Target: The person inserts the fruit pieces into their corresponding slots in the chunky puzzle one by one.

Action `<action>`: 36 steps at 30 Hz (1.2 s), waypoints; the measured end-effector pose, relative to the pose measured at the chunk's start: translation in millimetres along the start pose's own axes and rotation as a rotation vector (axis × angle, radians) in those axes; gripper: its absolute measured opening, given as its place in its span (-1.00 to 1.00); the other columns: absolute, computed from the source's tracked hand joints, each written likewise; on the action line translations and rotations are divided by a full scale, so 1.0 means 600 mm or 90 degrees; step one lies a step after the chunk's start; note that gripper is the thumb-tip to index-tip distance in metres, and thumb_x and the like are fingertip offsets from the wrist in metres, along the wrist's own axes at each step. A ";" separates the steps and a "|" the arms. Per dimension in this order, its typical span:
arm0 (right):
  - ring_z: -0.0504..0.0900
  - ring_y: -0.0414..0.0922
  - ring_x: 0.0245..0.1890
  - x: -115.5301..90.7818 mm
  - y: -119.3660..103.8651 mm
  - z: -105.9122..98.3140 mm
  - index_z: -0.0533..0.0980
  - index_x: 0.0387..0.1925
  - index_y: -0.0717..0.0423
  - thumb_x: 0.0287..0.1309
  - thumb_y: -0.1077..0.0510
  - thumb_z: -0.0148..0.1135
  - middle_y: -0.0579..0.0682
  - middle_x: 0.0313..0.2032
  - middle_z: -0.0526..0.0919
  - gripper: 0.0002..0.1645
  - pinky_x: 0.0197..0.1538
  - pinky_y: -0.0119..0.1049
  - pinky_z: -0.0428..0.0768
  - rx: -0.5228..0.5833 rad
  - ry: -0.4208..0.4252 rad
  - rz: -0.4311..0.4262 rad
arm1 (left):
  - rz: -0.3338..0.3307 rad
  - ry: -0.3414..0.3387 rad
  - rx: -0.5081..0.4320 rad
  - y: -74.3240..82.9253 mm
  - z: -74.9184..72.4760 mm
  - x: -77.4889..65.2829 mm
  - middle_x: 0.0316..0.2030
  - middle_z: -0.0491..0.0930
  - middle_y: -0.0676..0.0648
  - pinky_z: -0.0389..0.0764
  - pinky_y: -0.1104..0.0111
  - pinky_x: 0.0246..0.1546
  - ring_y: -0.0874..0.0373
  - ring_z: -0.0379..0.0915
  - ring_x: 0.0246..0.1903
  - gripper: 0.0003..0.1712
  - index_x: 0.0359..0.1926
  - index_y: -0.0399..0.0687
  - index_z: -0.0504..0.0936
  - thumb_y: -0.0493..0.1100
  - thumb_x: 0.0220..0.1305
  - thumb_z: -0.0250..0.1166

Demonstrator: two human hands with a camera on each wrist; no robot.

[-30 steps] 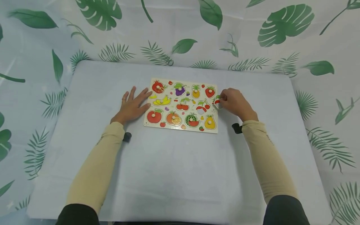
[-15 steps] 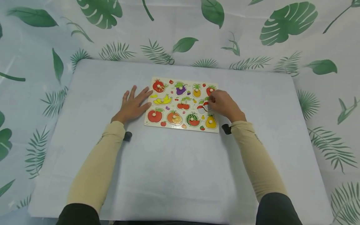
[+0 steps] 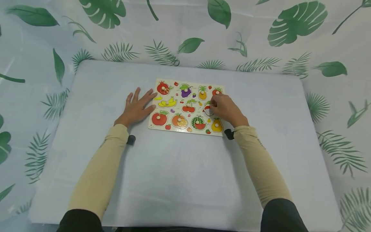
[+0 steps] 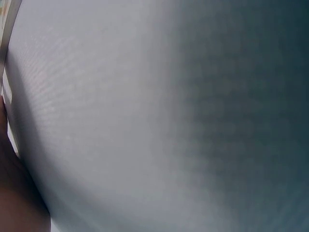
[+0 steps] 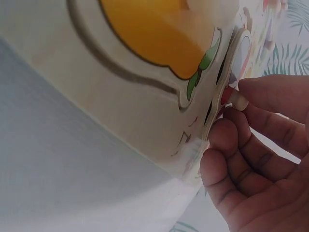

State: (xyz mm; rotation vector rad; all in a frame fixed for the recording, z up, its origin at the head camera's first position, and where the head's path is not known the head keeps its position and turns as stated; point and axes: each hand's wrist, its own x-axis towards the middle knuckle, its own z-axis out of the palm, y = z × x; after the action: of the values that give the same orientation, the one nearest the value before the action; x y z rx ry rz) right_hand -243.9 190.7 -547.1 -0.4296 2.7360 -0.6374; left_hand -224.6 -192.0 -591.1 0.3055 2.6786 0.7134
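A wooden fruit puzzle board (image 3: 200,111) lies flat on the white table. My left hand (image 3: 136,108) rests at its left edge, fingers spread, the thumb and a fingertip on the board. At the board's right side my right hand (image 3: 228,109) pinches the small knob (image 5: 238,100) of a red, white and green puzzle piece (image 3: 208,111). In the right wrist view the piece stands slightly raised over the board; which fruit it shows is partly hidden. Just below lies the yellow pear piece (image 3: 216,128). The left wrist view shows mostly blurred tablecloth and part of the left hand (image 4: 19,193).
Other knobbed fruit pieces sit in the board, among them bananas (image 3: 167,102), grapes (image 3: 185,92), an orange (image 3: 179,121) and a watermelon (image 3: 198,123). Behind the table (image 3: 179,180) hangs a leaf-patterned cloth (image 3: 179,19). A dark camera (image 3: 229,134) sits on the right wrist.
My right hand has carried the puzzle piece leftward from beside the board's right edge onto the board, over the slot in the middle row. My left hand stays put.
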 end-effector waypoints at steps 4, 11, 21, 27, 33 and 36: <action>0.56 0.10 -0.21 -0.002 -0.001 0.004 0.64 -0.09 0.33 0.43 0.28 0.30 0.19 -0.21 0.65 -0.85 -0.12 -0.08 0.61 0.001 0.012 -0.021 | 0.000 -0.001 0.001 -0.001 0.000 0.000 0.74 -0.21 0.09 -0.68 -0.02 0.54 -0.03 -0.79 0.65 -0.20 0.74 0.26 0.06 0.24 0.64 0.04; 0.56 0.08 -0.23 -0.003 -0.005 0.008 0.64 -0.09 0.32 0.43 0.28 0.30 0.17 -0.23 0.65 -0.86 -0.13 -0.10 0.60 -0.003 0.020 -0.031 | -0.012 -0.007 0.002 0.003 -0.002 0.000 0.74 -0.22 0.09 -0.69 -0.02 0.54 -0.01 -0.81 0.64 -0.19 0.75 0.28 0.03 0.24 0.64 0.04; 0.55 0.07 -0.25 -0.006 -0.011 0.012 0.64 -0.08 0.32 0.43 0.27 0.29 0.16 -0.24 0.65 -0.84 -0.14 -0.11 0.58 -0.020 0.012 -0.022 | -0.014 -0.005 0.004 0.003 -0.002 -0.001 0.74 -0.23 0.09 -0.70 -0.03 0.53 -0.02 -0.81 0.64 -0.20 0.75 0.27 0.03 0.23 0.65 0.03; 0.54 0.08 -0.24 -0.006 -0.011 0.014 0.63 -0.11 0.30 0.42 0.26 0.30 0.16 -0.25 0.62 -0.86 -0.16 -0.11 0.57 -0.033 0.011 -0.012 | -0.009 -0.005 0.002 0.001 0.001 0.003 0.74 -0.22 0.08 -0.69 -0.03 0.54 -0.03 -0.81 0.64 -0.20 0.75 0.26 0.04 0.23 0.64 0.03; 0.54 0.08 -0.26 -0.008 -0.012 0.016 0.62 -0.13 0.31 0.41 0.28 0.28 0.16 -0.26 0.60 -0.87 -0.19 -0.13 0.53 -0.031 0.021 -0.017 | -0.008 -0.003 0.006 0.002 0.000 0.004 0.74 -0.22 0.09 -0.68 -0.02 0.54 -0.02 -0.80 0.65 -0.19 0.75 0.28 0.04 0.24 0.64 0.03; 0.53 0.08 -0.24 -0.010 -0.012 0.017 0.62 -0.10 0.33 0.43 0.28 0.28 0.17 -0.25 0.60 -0.86 -0.16 -0.12 0.54 -0.032 0.022 -0.016 | -0.008 -0.003 0.008 0.002 0.000 0.003 0.74 -0.23 0.09 -0.69 -0.02 0.54 -0.02 -0.80 0.65 -0.19 0.75 0.27 0.04 0.24 0.64 0.03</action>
State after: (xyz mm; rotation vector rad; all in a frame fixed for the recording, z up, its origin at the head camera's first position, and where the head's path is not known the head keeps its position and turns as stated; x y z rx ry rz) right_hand -233.5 182.5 -551.1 -0.4707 2.7884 -0.5878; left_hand -226.3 -190.4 -590.8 0.2928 2.6796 0.6910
